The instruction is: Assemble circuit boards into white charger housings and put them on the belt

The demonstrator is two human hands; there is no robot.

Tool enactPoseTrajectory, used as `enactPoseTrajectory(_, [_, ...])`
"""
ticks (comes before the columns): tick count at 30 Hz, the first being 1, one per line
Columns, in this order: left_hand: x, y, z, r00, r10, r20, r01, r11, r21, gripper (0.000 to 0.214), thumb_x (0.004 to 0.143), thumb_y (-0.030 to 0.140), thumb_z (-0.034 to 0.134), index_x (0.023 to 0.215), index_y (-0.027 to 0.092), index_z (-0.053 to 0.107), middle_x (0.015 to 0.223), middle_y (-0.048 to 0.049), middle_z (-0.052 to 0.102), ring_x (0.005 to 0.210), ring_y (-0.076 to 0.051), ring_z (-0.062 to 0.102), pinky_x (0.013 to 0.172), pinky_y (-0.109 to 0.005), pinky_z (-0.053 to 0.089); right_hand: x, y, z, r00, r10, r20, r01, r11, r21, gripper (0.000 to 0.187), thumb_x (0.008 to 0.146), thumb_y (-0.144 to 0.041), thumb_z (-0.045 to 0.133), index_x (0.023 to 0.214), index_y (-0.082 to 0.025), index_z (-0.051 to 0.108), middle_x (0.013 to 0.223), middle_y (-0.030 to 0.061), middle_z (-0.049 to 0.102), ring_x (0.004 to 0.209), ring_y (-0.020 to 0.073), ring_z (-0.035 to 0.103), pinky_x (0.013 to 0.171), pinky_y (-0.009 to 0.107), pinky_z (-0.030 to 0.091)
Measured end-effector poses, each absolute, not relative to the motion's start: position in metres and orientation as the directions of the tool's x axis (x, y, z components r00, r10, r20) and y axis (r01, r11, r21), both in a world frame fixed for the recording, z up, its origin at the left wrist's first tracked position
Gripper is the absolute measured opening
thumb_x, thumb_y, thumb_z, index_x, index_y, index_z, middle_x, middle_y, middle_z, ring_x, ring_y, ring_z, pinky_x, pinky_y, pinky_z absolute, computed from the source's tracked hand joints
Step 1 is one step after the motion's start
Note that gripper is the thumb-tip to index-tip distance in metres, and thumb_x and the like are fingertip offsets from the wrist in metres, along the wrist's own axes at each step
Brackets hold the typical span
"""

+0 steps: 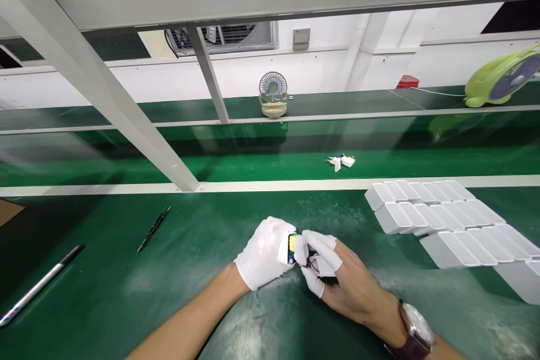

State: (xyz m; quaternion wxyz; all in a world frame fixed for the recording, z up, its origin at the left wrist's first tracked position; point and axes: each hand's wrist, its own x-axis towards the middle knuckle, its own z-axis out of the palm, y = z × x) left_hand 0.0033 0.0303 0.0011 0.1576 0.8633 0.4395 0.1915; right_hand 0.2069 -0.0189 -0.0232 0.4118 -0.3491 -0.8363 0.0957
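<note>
My left hand (264, 253), in a white glove, is closed around a white plastic charger housing (283, 251). At its open end a circuit board (292, 244) with a yellow-wrapped part shows. My right hand (350, 275) wears white finger covers and a wristwatch (415, 326). Its fingers are closed on a white plastic piece (323, 266) with thin red and dark wires, held against the housing's open end. The fingers partly hide where the two parts meet. Both hands are just above the green bench (169, 292).
Rows of white plastic cases (439, 216) stand to the right. A black pen (154, 229) and a silver rod (40, 286) lie left. Opened plug parts (341, 162) rest beyond the white rail (287, 186). A slanted post (126, 107) rises at left; a small fan (273, 93) stands behind.
</note>
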Motion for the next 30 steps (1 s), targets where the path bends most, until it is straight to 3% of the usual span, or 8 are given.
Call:
enactPoseTrajectory(6, [0.005,0.033,0.005,0.554,0.816,0.164,0.668,-0.553,0.498,0.035,0.068,0.018,0.061,0.058,0.021,0.027,0.052,0.0062,0.03,0.05,-0.01,0.024,0.052,-0.03,0.02,0.206,-0.018,-0.02,-0.413,0.686,0.599,0.509,0.719,-0.473,0.072,0.089,-0.01,0.061,0.154,-0.02,0.031,0.121,0.014,0.067,0.101,0.026,0.067,0.085,0.043,0.06])
enactPoseTrajectory(12, [0.011,0.029,0.013,0.609,0.785,0.111,0.636,-0.567,0.524,0.029,0.072,0.018,0.059,0.056,0.02,0.035,0.051,0.0052,0.037,0.048,-0.01,0.032,0.05,-0.028,0.023,0.202,-0.02,-0.024,-0.445,0.72,0.533,0.515,0.692,-0.505,0.064,0.093,-0.016,0.06,0.152,-0.021,0.033,0.128,0.0138,0.064,0.115,0.0273,0.064,0.096,0.046,0.058])
enactPoseTrajectory(15, [0.009,0.025,0.008,0.573,0.783,0.243,0.649,-0.614,0.449,0.023,0.071,0.034,0.068,0.064,0.02,0.051,0.055,0.0029,0.046,0.053,-0.014,0.045,0.055,-0.029,0.033,0.203,-0.021,-0.023,-0.425,0.725,0.543,0.484,0.688,-0.54,0.062,0.093,-0.021,0.063,0.149,-0.02,0.036,0.128,0.0152,0.063,0.116,0.0278,0.063,0.095,0.045,0.058])
enactPoseTrajectory(18, [0.004,0.023,-0.001,0.481,0.763,0.431,0.653,-0.64,0.405,0.042,0.066,0.047,0.075,0.095,0.018,0.064,0.071,-0.0033,0.062,0.069,-0.022,0.06,0.07,-0.036,0.045,0.207,-0.021,-0.02,-0.401,0.749,0.527,0.414,0.662,-0.625,0.062,0.094,-0.028,0.064,0.149,-0.018,0.036,0.124,0.0159,0.063,0.112,0.0272,0.064,0.093,0.044,0.059])
enactPoseTrajectory(21, [0.0,0.024,-0.005,0.538,0.751,0.383,0.536,-0.655,0.533,0.028,0.079,0.038,0.071,0.1,0.02,0.066,0.076,-0.003,0.067,0.071,-0.019,0.063,0.075,-0.034,0.049,0.211,-0.02,-0.019,-0.364,0.786,0.499,0.397,0.616,-0.681,0.05,0.099,-0.025,0.053,0.148,-0.019,0.039,0.121,0.0138,0.064,0.111,0.0245,0.064,0.096,0.042,0.057])
enactPoseTrajectory(24, [-0.005,0.025,-0.002,0.525,0.809,0.264,0.435,-0.522,0.733,0.018,0.083,0.034,0.07,0.095,0.02,0.068,0.085,-0.0039,0.071,0.08,-0.019,0.065,0.082,-0.035,0.051,0.211,-0.017,-0.022,-0.277,0.824,0.494,0.42,0.566,-0.709,0.04,0.101,-0.018,0.048,0.141,-0.021,0.049,0.124,0.0127,0.064,0.114,0.023,0.063,0.098,0.04,0.056])
enactPoseTrajectory(27, [-0.009,0.026,-0.001,0.451,0.887,0.094,0.331,-0.265,0.906,0.029,0.08,0.037,0.076,0.102,0.018,0.069,0.1,-0.0076,0.071,0.09,-0.022,0.068,0.085,-0.036,0.054,0.209,-0.012,-0.025,-0.268,0.795,0.545,0.414,0.605,-0.68,0.038,0.099,-0.014,0.052,0.135,-0.022,0.055,0.129,0.0126,0.061,0.12,0.0233,0.06,0.103,0.041,0.053])
enactPoseTrajectory(30, [-0.014,0.027,-0.003,0.419,0.908,-0.028,0.25,-0.085,0.964,0.045,0.078,0.04,0.078,0.115,0.018,0.066,0.113,-0.0106,0.069,0.098,-0.024,0.068,0.085,-0.037,0.056,0.207,-0.009,-0.026,-0.388,0.734,0.558,0.408,0.679,-0.61,0.043,0.097,-0.013,0.055,0.139,-0.023,0.053,0.139,0.0132,0.054,0.129,0.0238,0.055,0.108,0.041,0.05])
